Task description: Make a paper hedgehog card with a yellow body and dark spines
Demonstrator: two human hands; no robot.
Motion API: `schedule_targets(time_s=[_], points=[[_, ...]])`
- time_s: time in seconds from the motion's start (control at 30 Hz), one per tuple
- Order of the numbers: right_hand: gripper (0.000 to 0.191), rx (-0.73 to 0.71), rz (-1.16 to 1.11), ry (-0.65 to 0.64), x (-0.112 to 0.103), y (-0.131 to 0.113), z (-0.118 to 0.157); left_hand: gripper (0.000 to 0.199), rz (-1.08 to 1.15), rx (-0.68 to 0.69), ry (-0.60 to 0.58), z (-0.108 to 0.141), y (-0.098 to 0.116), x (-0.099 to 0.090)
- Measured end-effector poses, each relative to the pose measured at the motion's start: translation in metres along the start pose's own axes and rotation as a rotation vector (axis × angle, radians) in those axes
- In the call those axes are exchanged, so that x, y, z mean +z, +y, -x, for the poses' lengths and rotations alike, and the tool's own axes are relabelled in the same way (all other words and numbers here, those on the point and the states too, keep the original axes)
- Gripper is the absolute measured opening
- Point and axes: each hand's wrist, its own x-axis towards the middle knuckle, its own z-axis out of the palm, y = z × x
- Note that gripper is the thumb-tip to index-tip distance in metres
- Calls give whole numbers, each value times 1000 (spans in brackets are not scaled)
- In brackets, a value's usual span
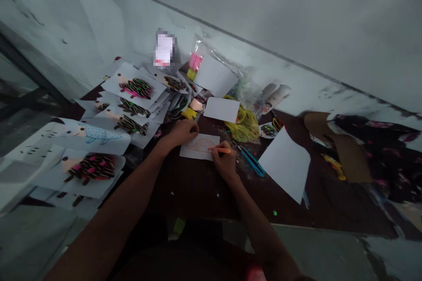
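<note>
A small white sheet of paper (189,153) lies on the dark table, with an orange line drawing on it. My left hand (183,132) rests at its upper left corner, fingers curled in against the sheet. An orange marker (224,150) is gripped in my right hand (225,161), its tip at the right end of the drawing. Just right of that hand lie blue-handled scissors (252,161). A yellow plastic bag (244,125) sits crumpled behind them. Beyond the drawing is a blank white card (221,110).
Stacked hedgehog pictures (135,88) cover the left side, with a white plastic stool (16,180) beside them. A phone (164,49) leans on the wall. Rightward are a large white sheet (286,162), a yellow tool (334,167), brown cardboard (349,158) and dark flowered cloth (389,153).
</note>
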Motion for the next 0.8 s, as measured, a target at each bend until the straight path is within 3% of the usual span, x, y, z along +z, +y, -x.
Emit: schedule_targets(time_s=[0.47,0.8], points=[[16,-24,68,148,-6,7,-6,22,-118,-8,41,-5,0,3],[15,-78,31,59,-4,7,-7,24,-120,51,108,-6,2,1]])
